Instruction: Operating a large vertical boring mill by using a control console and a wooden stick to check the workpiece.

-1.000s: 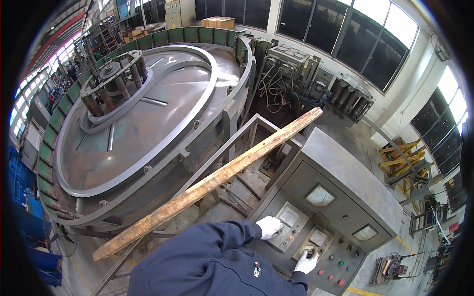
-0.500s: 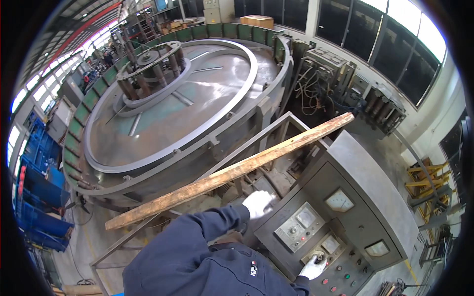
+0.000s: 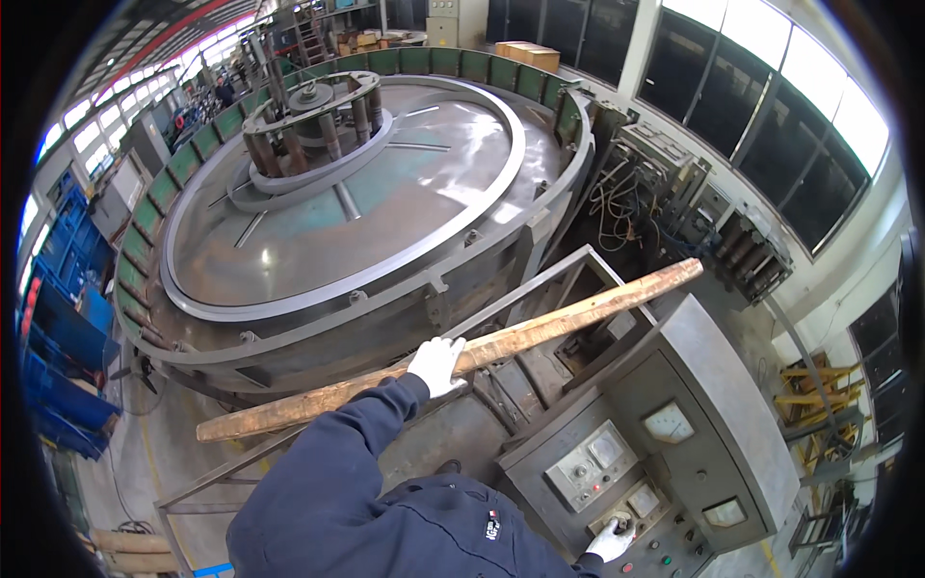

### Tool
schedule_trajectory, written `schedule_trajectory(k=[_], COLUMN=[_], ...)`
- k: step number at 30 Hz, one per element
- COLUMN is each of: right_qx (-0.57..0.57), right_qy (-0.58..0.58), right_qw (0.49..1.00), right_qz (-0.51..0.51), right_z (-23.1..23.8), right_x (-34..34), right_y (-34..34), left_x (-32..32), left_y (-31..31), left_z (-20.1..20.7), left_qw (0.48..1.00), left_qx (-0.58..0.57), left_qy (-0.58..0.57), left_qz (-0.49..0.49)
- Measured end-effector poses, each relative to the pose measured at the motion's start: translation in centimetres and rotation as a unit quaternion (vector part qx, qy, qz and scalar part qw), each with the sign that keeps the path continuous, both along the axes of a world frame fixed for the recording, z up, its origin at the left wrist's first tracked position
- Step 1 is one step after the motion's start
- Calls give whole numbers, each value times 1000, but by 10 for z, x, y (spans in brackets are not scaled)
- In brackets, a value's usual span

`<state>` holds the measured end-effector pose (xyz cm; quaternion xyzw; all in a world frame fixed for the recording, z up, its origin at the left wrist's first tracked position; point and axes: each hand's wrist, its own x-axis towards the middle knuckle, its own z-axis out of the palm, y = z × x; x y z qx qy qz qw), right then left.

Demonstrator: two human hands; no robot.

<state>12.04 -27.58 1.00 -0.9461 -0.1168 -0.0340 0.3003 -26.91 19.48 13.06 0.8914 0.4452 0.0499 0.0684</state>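
Note:
A long, rough wooden beam [image 3: 549, 326] lies slantwise across a metal frame [image 3: 482, 315] in front of me. My left hand [image 3: 437, 367], in a white glove, is laid over the beam near its middle, fingers bent round its far side; part of its grip is hidden. Lower right, my gloved right hand [image 3: 610, 542] has its fingers closed on a dark knob [image 3: 623, 523] on the sloping panel of a grey control cabinet [image 3: 727, 385]. Gauges, red and green buttons and small lamps surround that knob.
Beyond the beam stands a huge round metal turntable [image 3: 318, 260] inside a green-lined rim. Blue machinery [image 3: 72, 347] is at the left. Cables and machine parts [image 3: 617, 197] lie behind the cabinet, and yellow stands [image 3: 817, 395] are at the right.
My left hand has moved left from over the machinery beside the cabinet onto the beam. My right hand stays at the knob. The view has shifted slightly.

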Motion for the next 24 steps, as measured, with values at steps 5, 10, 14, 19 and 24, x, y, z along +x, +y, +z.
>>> schedule_trajectory(k=[5,10,14,19,24], right_qx=[0,-53,-65,-87,-93], right_qy=[-48,-63,-58,-50,-60], right_qw=[998,996,996,995,993], right_qz=[-27,-17,-34,-23,-35], right_z=[-24,1,0,-7,-12], right_x=[10,12,15,24,19], right_y=[-21,-7,-4,-9,-4], left_x=[8,-9,-11,-13,-14], left_y=[7,5,9,9,11], left_z=[-8,-14,-10,-15,-9], left_qw=[999,999,999,999,999], left_qx=[-18,-32,-40,-28,-36], left_qy=[-39,-21,-30,-37,-35], left_qz=[-13,6,1,-8,-3])
